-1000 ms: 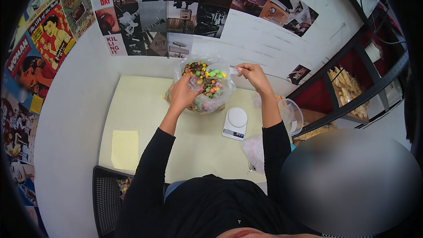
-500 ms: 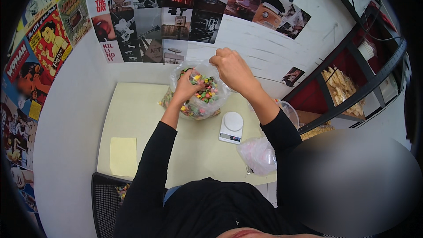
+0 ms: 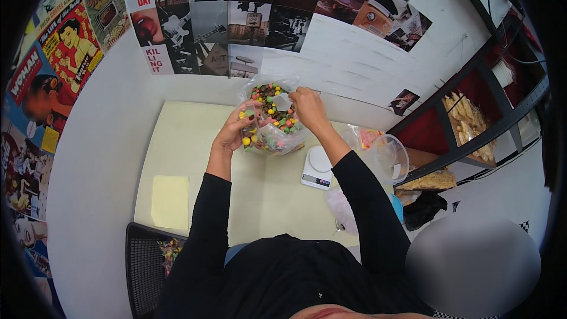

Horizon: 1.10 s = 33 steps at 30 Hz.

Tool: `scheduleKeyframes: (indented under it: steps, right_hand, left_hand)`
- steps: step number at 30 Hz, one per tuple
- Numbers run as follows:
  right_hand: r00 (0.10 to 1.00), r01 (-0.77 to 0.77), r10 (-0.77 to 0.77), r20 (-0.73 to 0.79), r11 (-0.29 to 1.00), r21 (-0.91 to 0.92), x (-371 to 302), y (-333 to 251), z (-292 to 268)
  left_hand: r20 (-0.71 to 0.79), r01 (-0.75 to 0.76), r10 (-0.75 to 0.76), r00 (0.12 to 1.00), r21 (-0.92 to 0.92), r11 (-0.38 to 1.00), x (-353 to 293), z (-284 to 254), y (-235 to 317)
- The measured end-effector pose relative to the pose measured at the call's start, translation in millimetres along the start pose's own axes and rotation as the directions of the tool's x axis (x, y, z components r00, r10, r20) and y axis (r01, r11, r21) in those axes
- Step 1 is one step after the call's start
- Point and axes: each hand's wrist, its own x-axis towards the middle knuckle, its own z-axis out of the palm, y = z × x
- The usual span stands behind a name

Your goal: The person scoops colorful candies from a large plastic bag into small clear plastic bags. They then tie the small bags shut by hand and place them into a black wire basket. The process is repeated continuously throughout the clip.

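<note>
A large clear plastic bag stands open at the back of the table, full of small colourful candies in yellow, green, red and brown. At its left side my left hand is closed around a small clear bag with some candies in it. My right hand pinches a small whitish scoop over the candies, inside the big bag's mouth. The scoop's handle is hidden by my fingers. A white kitchen scale sits just below my right forearm.
On the pale table lies a yellow sheet at the left. A clear plastic tub and a pinkish plastic bag are at the right, beside a dark shelf frame with bagged snacks. A black mesh chair stands at lower left.
My left hand has come out of the big bag and now holds the small bag at its side. My right hand has left the rim, moved lower and holds the scoop.
</note>
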Motion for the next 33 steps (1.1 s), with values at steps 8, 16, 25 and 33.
scheduleKeyframes:
  steps: [8,16,25,33]
  right_hand:
    - [0.999,-0.024,0.022,0.042,0.998,0.060,-17.4,8.0,51.0]
    - [0.939,-0.302,0.218,0.265,0.892,0.336,-18.9,-1.7,65.7]
    - [0.791,-0.611,0.528,0.309,0.692,0.384,-19.2,23.3,61.7]
    - [0.788,-0.604,0.554,0.268,0.612,0.510,-26.1,41.0,16.9]
  left_hand:
    - [-0.174,0.056,-0.069,0.982,-0.080,0.995,-36.5,-37.3,-32.6]
    - [-0.281,0.070,-0.121,0.952,-0.184,0.980,-39.8,-54.5,-56.5]
    - [-0.302,0.099,-0.050,0.952,0.151,0.984,-36.8,-47.0,-53.9]
    - [-0.168,-0.040,0.325,0.931,0.836,0.547,-17.0,-13.7,-28.4]
